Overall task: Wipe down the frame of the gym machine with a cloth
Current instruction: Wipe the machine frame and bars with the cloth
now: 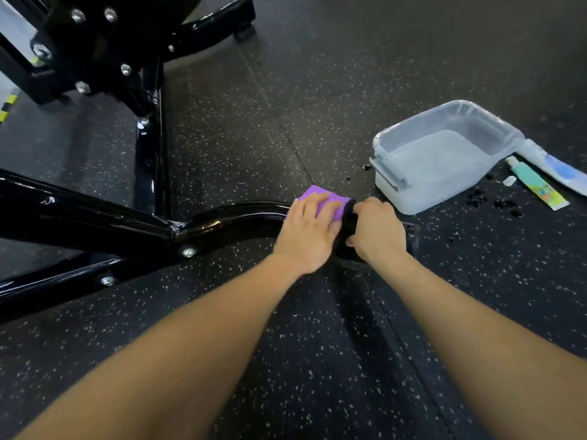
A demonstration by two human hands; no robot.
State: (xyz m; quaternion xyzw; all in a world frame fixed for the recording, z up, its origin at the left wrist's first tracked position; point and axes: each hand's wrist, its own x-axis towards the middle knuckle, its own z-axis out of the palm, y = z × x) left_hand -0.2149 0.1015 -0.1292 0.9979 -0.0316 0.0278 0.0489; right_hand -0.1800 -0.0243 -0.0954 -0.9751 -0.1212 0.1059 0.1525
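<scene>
Both hands are working low on the black frame tube (228,217): left hand (306,235) is pressing the purple cloth (320,201) flat onto it, right hand (376,231) is gripping the tube's end (water tub (444,154) nearby).

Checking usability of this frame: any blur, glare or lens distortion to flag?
Head view: the left hand on the purple cloth is slightly motion-blurred; bright glare streaks on the glossy black frame tube; wide-angle lens bows the forearms and floor seams; the right hand and container are sharp.
</scene>
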